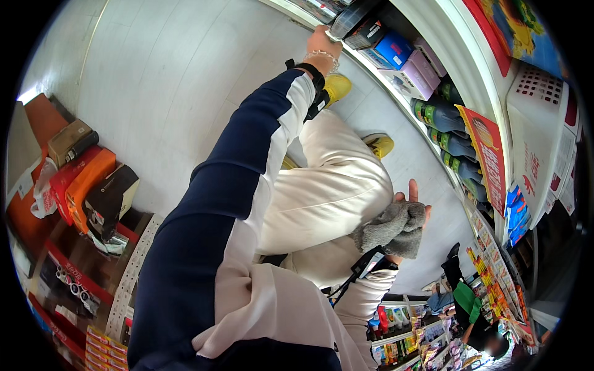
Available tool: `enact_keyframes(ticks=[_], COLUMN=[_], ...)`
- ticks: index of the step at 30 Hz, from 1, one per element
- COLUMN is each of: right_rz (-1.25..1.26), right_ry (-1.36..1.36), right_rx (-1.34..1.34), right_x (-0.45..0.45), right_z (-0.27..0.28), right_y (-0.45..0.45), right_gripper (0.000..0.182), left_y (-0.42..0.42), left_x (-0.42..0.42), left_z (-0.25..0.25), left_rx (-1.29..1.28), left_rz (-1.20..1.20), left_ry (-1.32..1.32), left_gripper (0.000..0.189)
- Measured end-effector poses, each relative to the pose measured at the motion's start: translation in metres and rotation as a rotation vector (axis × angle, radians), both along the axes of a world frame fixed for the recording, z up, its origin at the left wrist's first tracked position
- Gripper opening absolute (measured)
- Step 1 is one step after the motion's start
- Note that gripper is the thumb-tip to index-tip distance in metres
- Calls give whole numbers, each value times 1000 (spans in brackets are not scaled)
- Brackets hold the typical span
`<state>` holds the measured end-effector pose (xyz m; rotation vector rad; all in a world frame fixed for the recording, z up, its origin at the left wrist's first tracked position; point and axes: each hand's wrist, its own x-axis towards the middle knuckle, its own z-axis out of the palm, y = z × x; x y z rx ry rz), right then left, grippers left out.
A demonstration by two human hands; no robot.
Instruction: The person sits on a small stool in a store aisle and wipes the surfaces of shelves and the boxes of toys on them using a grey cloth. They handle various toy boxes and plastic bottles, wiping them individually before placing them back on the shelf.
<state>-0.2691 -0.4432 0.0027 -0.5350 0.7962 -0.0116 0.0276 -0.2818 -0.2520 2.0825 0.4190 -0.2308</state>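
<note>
My left hand reaches out to the front edge of a low white shelf, its fingers curled and partly hidden there. Right beside it sits a clear plastic box. A bead bracelet and a black strap circle that wrist. In my right hand, near my bent knee, a crumpled grey cloth lies across the palm, with some fingers sticking out past it. A dark device with a small screen is strapped at the right wrist.
Small boxes, a lilac carton and dark bottles with green labels fill the low shelf. White plastic baskets stand to the right. Bags sit at left. A person is among the shelves at lower right.
</note>
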Motion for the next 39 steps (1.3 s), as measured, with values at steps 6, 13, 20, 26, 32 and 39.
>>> enact_keyframes(ticks=[6,13,20,26,32,39], right_rz=[18,6,12,6,5,34], right_ry=[-16,13,41,57,29,-2], right_rx=[7,-14,-49,-62,-22,-63], right_x=[-1,2,3,8,6,4], right_z=[-1,2,5,7,6,6], right_y=[-1,2,3,6,4,5], right_gripper=[69,69,68,67,66,63], left_y=[1,2,4,-6,-24,-29], left_x=[11,13,16,-4,0,6], left_z=[9,10,6,21,30,14], left_rx=[159,160,123,44,-1,39], left_rz=[-102,-120,-139,-224,-173,-189], left_ry=[-140,-157,-178,-9,7,20], left_gripper=[51,44,41,34,27,25])
